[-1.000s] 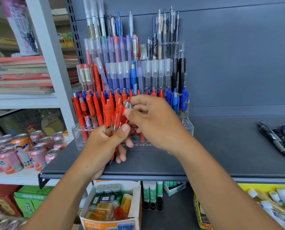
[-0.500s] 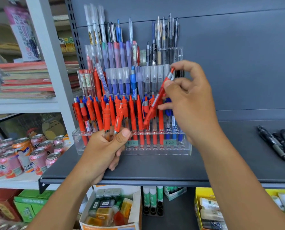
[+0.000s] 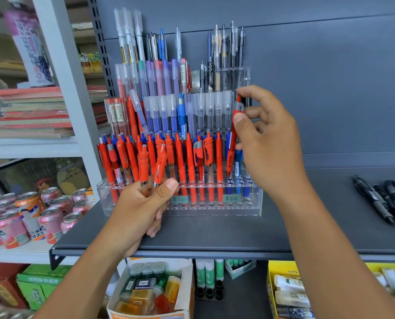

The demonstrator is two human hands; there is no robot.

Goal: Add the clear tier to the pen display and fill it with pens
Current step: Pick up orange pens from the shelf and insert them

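Note:
A stepped clear pen display (image 3: 214,209) stands on a dark grey shelf (image 3: 214,236), its upper rows packed with pens. The clear front tier holds a row of red pens (image 3: 190,162) and a few blue ones at its right end. My right hand (image 3: 267,143) pinches one red pen (image 3: 233,137) near its top, tip down just above the tier's holes near the right end. My left hand (image 3: 141,208) grips two red pens (image 3: 151,168) upright in front of the tier's left half.
Several black pens (image 3: 385,199) lie on the shelf at the right. Drink cans (image 3: 31,215) crowd the white shelf on the left, under stacked notebooks (image 3: 33,111). Below the shelf are an open box of small items (image 3: 150,293), glue sticks (image 3: 209,275) and a yellow box (image 3: 283,293).
My right hand drew one red pen from the bunch in my left hand, carried it right and turned it nearly upright over the tier's right end. My left hand stayed put.

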